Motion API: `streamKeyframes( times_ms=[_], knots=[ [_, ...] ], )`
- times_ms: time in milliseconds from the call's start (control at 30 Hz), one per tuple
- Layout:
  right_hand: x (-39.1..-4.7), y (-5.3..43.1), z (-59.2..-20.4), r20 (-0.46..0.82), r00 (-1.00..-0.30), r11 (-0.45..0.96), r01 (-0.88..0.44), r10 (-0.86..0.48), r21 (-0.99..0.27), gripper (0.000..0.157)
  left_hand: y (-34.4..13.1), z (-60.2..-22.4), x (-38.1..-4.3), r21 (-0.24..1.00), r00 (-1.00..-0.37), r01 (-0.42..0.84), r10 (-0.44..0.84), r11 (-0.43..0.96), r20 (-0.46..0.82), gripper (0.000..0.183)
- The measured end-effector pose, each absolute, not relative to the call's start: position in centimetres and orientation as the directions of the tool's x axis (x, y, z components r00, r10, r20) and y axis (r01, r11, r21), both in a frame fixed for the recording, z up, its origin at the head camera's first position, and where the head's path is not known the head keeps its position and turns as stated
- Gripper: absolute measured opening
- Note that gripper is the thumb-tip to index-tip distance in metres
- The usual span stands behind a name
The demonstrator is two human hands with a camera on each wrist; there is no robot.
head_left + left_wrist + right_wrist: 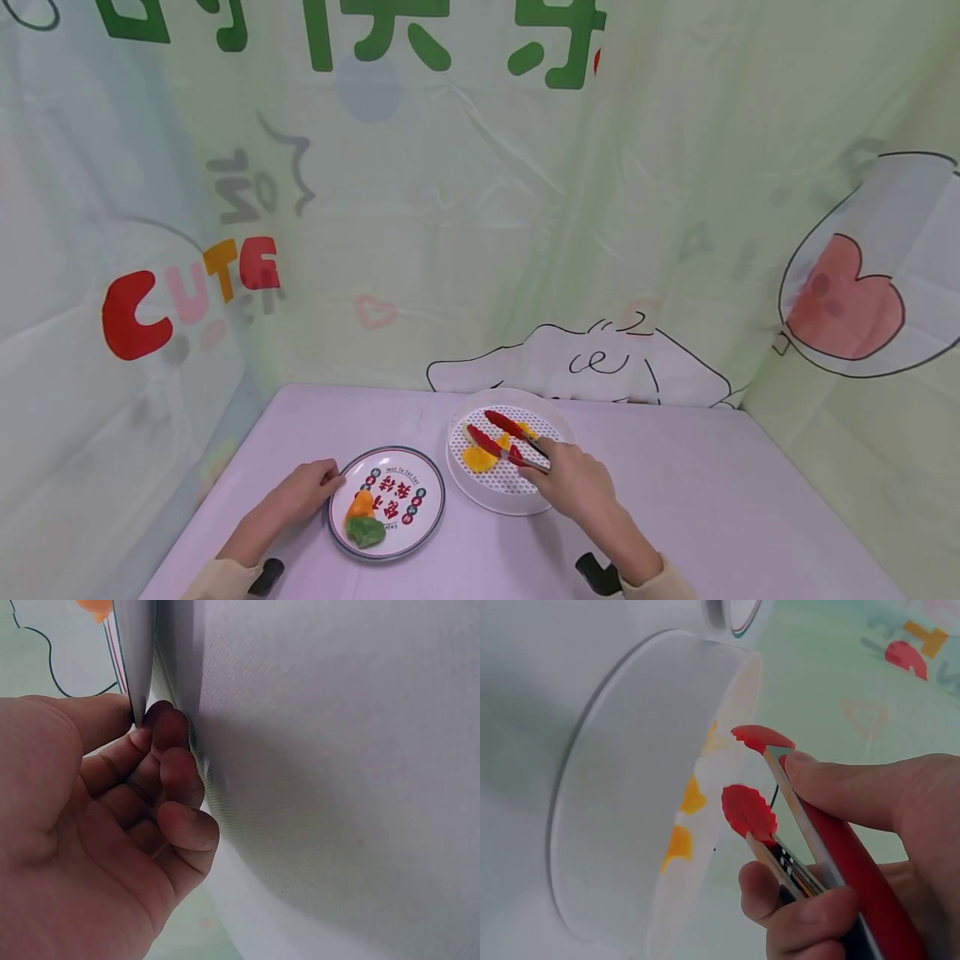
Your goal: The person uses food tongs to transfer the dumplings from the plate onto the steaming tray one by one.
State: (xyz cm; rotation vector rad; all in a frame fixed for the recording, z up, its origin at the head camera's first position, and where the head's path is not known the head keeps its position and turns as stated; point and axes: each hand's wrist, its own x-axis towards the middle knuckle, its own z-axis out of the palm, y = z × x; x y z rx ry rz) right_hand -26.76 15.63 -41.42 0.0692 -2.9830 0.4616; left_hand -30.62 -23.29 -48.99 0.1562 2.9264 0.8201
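Note:
My left hand (306, 490) pinches the left rim of a round white plate (405, 542) with red and dark lettering. The left wrist view has the plate's edge between thumb and fingertips. An orange piece (362, 503) and a green leaf-like piece (366, 532) lie on the plate's lower left. My right hand (579, 482) grips red-tipped tongs (504, 422) over a white round perforated tray (487, 497). In the right wrist view the two red tips (750, 814) stand apart with nothing between them. Several yellow pieces (478, 459) lie on the tray, partly hidden by the tongs.
Plate and tray stand side by side on a pale lilac table (675, 483). A printed curtain (480, 208) hangs behind and along both sides. Black wrist mounts (597, 575) show beside the forearms. The tray has a tall white side wall (630, 772).

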Motion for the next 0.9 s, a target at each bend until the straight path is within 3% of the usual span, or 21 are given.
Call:
streamKeyframes(
  times_ms=[300, 900],
  knots=[
    [-25.7, 15.1, -41.0, 0.131, -0.991, 0.946, -0.03, 0.013, -0.323, 0.087, -23.3, -49.1, -30.6, 0.522, -0.99, 0.077, 0.127, 0.85, -0.06, 0.012],
    [-23.2, 10.2, -42.7, 0.084, -0.984, 0.878, -0.18, -0.159, -0.443, 0.089, -23.4, -49.3, -30.8, 0.525, -0.99, 0.084, 0.131, 0.847, -0.053, 0.012]
  ],
)
